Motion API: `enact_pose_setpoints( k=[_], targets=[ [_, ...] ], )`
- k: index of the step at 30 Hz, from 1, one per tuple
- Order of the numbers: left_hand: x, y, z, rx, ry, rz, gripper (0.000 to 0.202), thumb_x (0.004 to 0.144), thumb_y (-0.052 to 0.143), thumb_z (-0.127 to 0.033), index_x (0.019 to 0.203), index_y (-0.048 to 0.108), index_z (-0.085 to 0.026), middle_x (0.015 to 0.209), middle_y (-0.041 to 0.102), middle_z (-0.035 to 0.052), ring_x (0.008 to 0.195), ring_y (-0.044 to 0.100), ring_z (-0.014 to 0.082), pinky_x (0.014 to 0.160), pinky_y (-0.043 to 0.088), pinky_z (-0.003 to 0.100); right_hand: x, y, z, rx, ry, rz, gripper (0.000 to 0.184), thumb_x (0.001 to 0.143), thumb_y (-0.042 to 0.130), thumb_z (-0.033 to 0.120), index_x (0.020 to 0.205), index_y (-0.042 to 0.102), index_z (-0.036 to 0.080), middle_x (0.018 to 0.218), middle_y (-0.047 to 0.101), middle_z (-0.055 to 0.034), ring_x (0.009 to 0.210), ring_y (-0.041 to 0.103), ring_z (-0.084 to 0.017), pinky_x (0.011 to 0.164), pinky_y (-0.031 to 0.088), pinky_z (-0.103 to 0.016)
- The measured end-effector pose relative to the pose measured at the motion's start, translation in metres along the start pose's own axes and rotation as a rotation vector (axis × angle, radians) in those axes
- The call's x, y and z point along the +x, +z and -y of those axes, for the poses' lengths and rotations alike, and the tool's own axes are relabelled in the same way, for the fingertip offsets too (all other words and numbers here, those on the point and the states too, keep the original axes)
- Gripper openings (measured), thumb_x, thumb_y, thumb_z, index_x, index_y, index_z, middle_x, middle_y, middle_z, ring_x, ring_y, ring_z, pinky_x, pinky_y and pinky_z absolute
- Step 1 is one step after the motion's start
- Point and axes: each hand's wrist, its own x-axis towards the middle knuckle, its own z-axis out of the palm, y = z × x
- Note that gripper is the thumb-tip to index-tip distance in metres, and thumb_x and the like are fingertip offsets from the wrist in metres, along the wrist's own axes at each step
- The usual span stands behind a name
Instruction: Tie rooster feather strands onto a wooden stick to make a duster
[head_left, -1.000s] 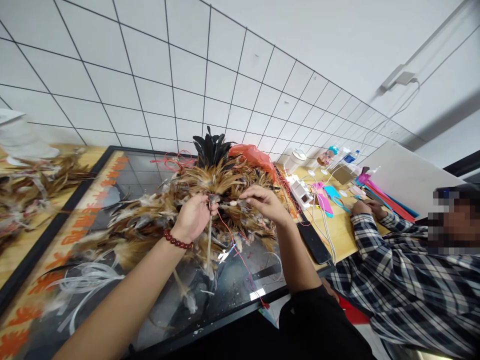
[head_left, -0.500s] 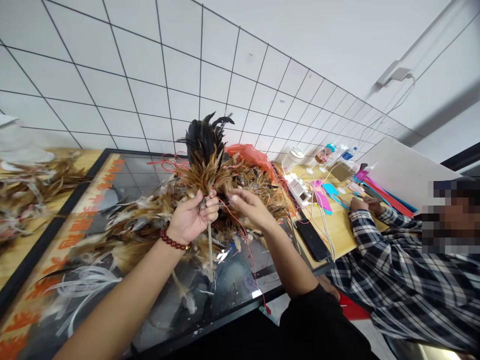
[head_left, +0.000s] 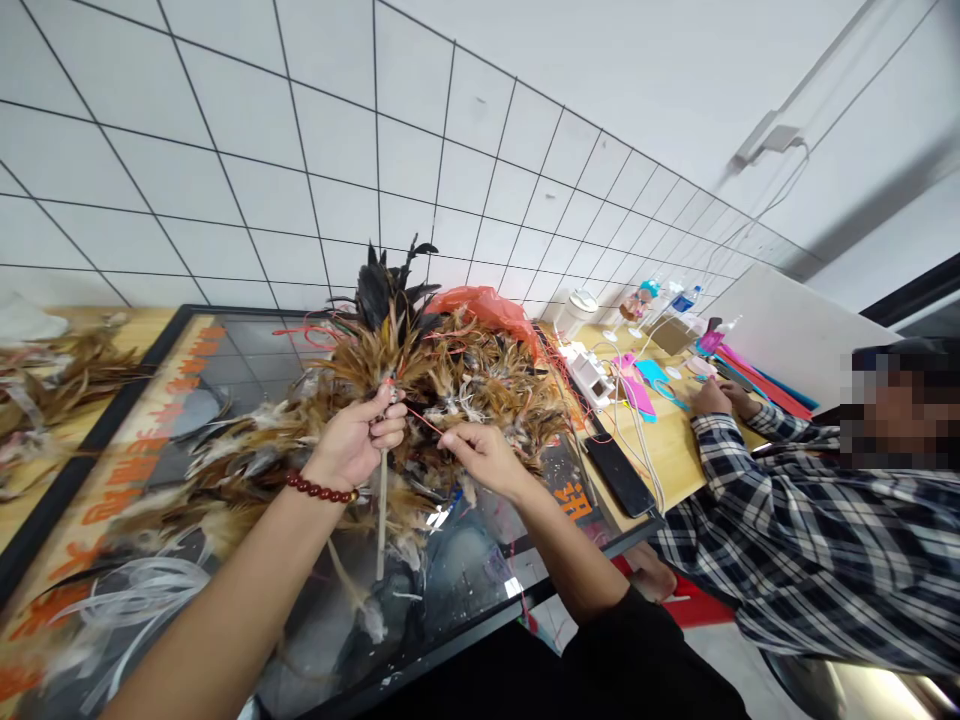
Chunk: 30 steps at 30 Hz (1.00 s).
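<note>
My left hand (head_left: 358, 437), with a red bead bracelet on its wrist, is closed around the stem of a feather duster. The duster (head_left: 375, 345) stands upright, black feathers at the top and brown ones lower down, and its pale stick (head_left: 382, 510) sticks out below my fist. From the binding at the feather bases a red string (head_left: 424, 421) runs taut to my right hand (head_left: 480, 455), which pinches it between thumb and fingers. Behind both hands lies a heap of loose brown feathers (head_left: 502, 385) on the glass-topped table.
White plastic strips (head_left: 139, 590) lie at the left front. A red plastic bag (head_left: 487, 308) sits behind the feathers. To the right are a black phone (head_left: 621, 478), a white power strip (head_left: 587, 374) and cables. A person in a plaid shirt (head_left: 817, 540) sits at the right.
My right hand has gone from loosely open fingers to pinching the red string and pulling it taut. The view has shifted slightly, so hands and duster appear further left.
</note>
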Motion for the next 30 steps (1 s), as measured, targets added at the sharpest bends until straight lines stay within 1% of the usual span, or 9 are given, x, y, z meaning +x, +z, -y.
enact_pose_setpoints(
  k=[3,5,7,10,14,18,23,26,30],
  targets=[
    [0.001,-0.001,0.0,0.014,0.001,-0.038,0.022,0.097,0.043,-0.015,0.081,0.057,-0.01,0.062,0.037,-0.0033,0.04,0.032,0.0027,0.034,0.026,0.012,0.015,-0.03,-0.001,-0.386,-0.093,-0.151,0.026,0.094,0.055,0.04,0.099,0.073,0.022,0.098,0.07,-0.0057,0.094,0.06,-0.019,0.09,0.043,-0.033],
    [0.002,0.0,0.001,0.002,-0.01,-0.051,0.024,0.098,0.04,-0.015,0.08,0.056,-0.01,0.061,0.036,-0.0036,0.039,0.032,0.003,0.034,0.025,0.013,0.033,-0.048,-0.008,-0.605,-0.041,-0.294,0.025,0.091,0.06,0.037,0.106,0.072,0.021,0.11,0.068,-0.0091,0.107,0.056,-0.023,0.097,0.039,-0.039],
    [0.002,0.0,0.002,-0.02,-0.024,-0.054,0.023,0.098,0.041,-0.015,0.08,0.055,-0.011,0.061,0.036,-0.0038,0.039,0.032,0.0032,0.034,0.025,0.013,0.05,-0.06,-0.017,-0.754,0.034,-0.29,0.026,0.086,0.068,0.035,0.108,0.072,0.022,0.122,0.064,-0.0106,0.118,0.05,-0.028,0.101,0.036,-0.045],
    [0.002,0.0,0.002,-0.061,-0.041,-0.035,0.018,0.096,0.046,-0.014,0.08,0.055,-0.012,0.062,0.036,-0.0038,0.04,0.032,0.0032,0.034,0.026,0.013,0.062,-0.068,-0.028,-0.759,0.06,-0.213,0.013,0.086,0.065,0.026,0.095,0.072,0.022,0.124,0.065,-0.0085,0.122,0.05,-0.028,0.102,0.034,-0.047],
    [-0.001,0.004,0.002,-0.098,-0.073,-0.012,0.023,0.099,0.042,-0.018,0.08,0.054,-0.012,0.062,0.035,-0.0037,0.042,0.032,0.0036,0.036,0.028,0.013,0.053,-0.071,-0.017,-0.507,-0.15,-0.259,0.019,0.093,0.048,0.02,0.098,0.066,0.019,0.116,0.068,-0.0087,0.109,0.06,-0.02,0.096,0.043,-0.036],
    [-0.003,0.009,0.004,-0.089,-0.101,0.013,0.036,0.1,0.04,-0.035,0.076,0.053,-0.013,0.064,0.039,-0.0014,0.045,0.036,0.0054,0.038,0.033,0.016,0.04,-0.066,0.021,-0.458,-0.354,-0.067,0.022,0.096,0.043,0.024,0.104,0.064,0.02,0.101,0.07,-0.0061,0.093,0.064,-0.018,0.088,0.046,-0.031],
    [-0.004,0.011,0.011,-0.012,-0.063,0.095,0.032,0.096,0.049,-0.035,0.076,0.057,-0.012,0.065,0.046,0.0001,0.047,0.041,0.006,0.041,0.037,0.016,0.054,-0.051,0.061,-0.591,-0.564,0.317,0.026,0.096,0.042,0.016,0.103,0.066,0.021,0.101,0.069,-0.0053,0.101,0.06,-0.019,0.096,0.041,-0.033],
    [-0.006,0.012,0.014,0.063,-0.029,0.097,0.029,0.094,0.054,-0.035,0.079,0.062,-0.011,0.062,0.05,0.0009,0.05,0.046,0.0083,0.043,0.041,0.018,0.067,-0.043,0.072,-0.717,-0.562,0.401,0.029,0.096,0.041,0.015,0.105,0.068,0.022,0.104,0.068,-0.0055,0.103,0.058,-0.02,0.095,0.038,-0.033],
    [-0.007,0.014,0.014,0.164,0.0,0.027,0.029,0.096,0.051,-0.031,0.084,0.066,-0.009,0.077,0.065,0.0115,0.069,0.064,0.0174,0.061,0.056,0.03,0.074,-0.037,0.078,-0.86,-0.602,0.391,0.029,0.096,0.043,0.016,0.106,0.07,0.021,0.101,0.067,-0.0062,0.099,0.055,-0.021,0.09,0.034,-0.034]
  ],
)
